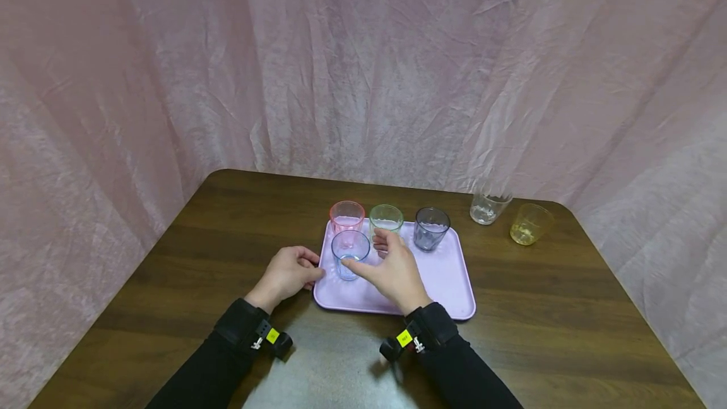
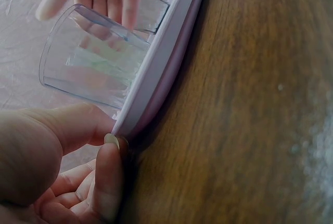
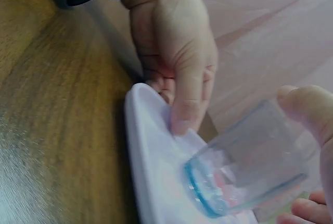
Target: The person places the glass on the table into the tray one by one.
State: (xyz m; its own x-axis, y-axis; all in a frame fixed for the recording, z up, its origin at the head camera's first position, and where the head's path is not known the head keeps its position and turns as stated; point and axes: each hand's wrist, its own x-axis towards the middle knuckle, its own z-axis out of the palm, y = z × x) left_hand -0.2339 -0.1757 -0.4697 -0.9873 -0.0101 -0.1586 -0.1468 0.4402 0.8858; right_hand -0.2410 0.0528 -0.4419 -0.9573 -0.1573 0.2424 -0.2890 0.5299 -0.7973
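My left hand [image 1: 286, 273] pinches the left rim of a light purple tray [image 1: 449, 276], thumb on top and fingers at the outer edge. On the tray's left part stands a bluish clear drinking glass [image 1: 348, 250], upright. Around its right side is my right hand [image 1: 397, 270], thumb in front and fingers spread apart behind. In the right wrist view the thumb [image 3: 307, 109] is right at the rim of the glass [image 3: 255, 156]. Behind it on the tray stand a red-tinted glass [image 1: 347, 214], a green-tinted glass [image 1: 387, 214] and a dark grey glass [image 1: 431, 231].
On the wooden table [image 1: 227, 232], right of the tray, stand a clear glass [image 1: 488, 207] and a yellow glass [image 1: 531, 225], close to the back edge. A pink curtain [image 1: 352, 68] hangs behind the table.
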